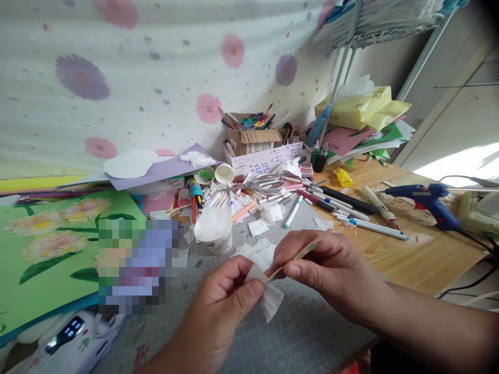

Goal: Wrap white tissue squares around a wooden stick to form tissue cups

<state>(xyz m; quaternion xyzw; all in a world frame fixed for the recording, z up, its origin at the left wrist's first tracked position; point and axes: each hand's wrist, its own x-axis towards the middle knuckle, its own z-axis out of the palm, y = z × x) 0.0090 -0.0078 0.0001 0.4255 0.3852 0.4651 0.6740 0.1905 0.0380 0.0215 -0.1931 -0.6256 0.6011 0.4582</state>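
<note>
Two bare hands meet at the lower centre of a crowded craft desk, seen from the wearer's head. The left hand [224,304] has its thumb and index finger pinched on a thin white piece [272,301], perhaps tissue or soft paper, whose loose end droops below the fingertips. The right hand [335,265] grasps a narrow tan strip [307,250] with green markings between thumb and fingers; the strip slants down to the left, its lower end meeting the white piece. Whether the strip is card or wood is hard to tell, as the fingers cover part of it. Both things are held above a grey gridded mat [163,343]. On the mat just beyond the hands lie white scraps [268,213], and to their left stands a paper cup [214,241] with white material at its top. Farther back, metal scissors [267,183] rest among a heap of markers, in front of a cardboard box [255,140] filled with art supplies. To the right, on the bare wooden tabletop [429,259], is a blue glue gun [424,200]. To the left lies a green sheet [15,291] decorated with pale flowers, and near the bottom left corner is a white device [91,343] with a lit display.
</note>
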